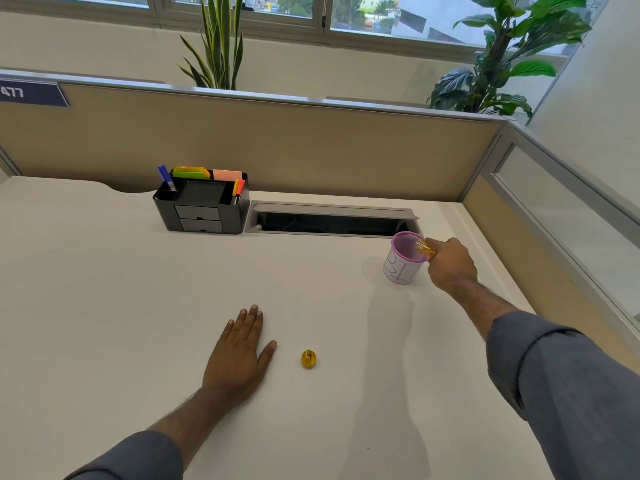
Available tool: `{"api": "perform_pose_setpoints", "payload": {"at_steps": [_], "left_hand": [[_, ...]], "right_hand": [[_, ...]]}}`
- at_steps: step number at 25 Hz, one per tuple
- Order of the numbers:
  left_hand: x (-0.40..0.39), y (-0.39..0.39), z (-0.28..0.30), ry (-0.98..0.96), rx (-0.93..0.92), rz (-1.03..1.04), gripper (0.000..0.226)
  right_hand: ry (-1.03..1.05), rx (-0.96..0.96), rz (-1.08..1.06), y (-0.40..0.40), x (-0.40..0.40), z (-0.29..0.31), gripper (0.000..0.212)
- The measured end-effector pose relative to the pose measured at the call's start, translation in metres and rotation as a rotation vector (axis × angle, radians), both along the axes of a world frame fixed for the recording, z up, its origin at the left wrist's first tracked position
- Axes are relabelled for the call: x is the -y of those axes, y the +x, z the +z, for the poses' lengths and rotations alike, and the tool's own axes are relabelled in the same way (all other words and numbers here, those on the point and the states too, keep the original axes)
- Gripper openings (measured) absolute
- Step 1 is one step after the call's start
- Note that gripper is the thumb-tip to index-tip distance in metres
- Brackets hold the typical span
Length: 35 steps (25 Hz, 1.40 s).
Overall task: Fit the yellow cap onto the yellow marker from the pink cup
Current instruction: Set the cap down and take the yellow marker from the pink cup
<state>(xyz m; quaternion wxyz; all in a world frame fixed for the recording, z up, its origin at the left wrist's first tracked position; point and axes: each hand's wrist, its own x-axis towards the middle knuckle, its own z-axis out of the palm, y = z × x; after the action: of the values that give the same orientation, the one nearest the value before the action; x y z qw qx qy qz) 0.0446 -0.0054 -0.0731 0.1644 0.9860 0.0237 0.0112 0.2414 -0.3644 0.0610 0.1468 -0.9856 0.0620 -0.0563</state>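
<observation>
A pink mesh cup point(403, 261) with a white paper label stands at the right of the white desk point(121, 271). My right hand point(450, 266) is at the cup's rim, fingers closed on the yellow marker point(425, 249), which pokes over the rim, blurred. The small yellow cap point(308, 358) lies alone on the desk in front of me, just right of my left hand point(239, 355). That hand rests flat, palm down, fingers apart, holding nothing.
A black desk organizer point(202, 206) with markers and sticky notes stands at the back. Beside it is an open cable slot point(332, 223) in the desk. Beige partition panels point(277, 147) wall off the back and right sides.
</observation>
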Motion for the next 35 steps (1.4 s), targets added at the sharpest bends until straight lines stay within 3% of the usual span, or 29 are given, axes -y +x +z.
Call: {"api": "perform_pose_setpoints", "payload": {"at_steps": [24,28,31,35], "left_hand": [[0.001,0.0,-0.003,0.017,0.008,0.01,0.07],[0.001,0.0,-0.002,0.007,0.01,0.008,0.07],[0.001,-0.001,-0.002,0.001,0.009,0.009,0.069],[0.0,0.0,-0.003,0.0,-0.002,0.009,0.07]], "right_hand": [[-0.079,-0.017,-0.018,0.011,-0.006,0.005,0.05],[-0.163,0.033,0.053,0.006,-0.01,0.009,0.043],[-0.299,0.191,0.094,0.004,-0.013,0.015,0.039],[-0.438,0.111,0.134,-0.004,-0.019,0.02,0.03]]}}
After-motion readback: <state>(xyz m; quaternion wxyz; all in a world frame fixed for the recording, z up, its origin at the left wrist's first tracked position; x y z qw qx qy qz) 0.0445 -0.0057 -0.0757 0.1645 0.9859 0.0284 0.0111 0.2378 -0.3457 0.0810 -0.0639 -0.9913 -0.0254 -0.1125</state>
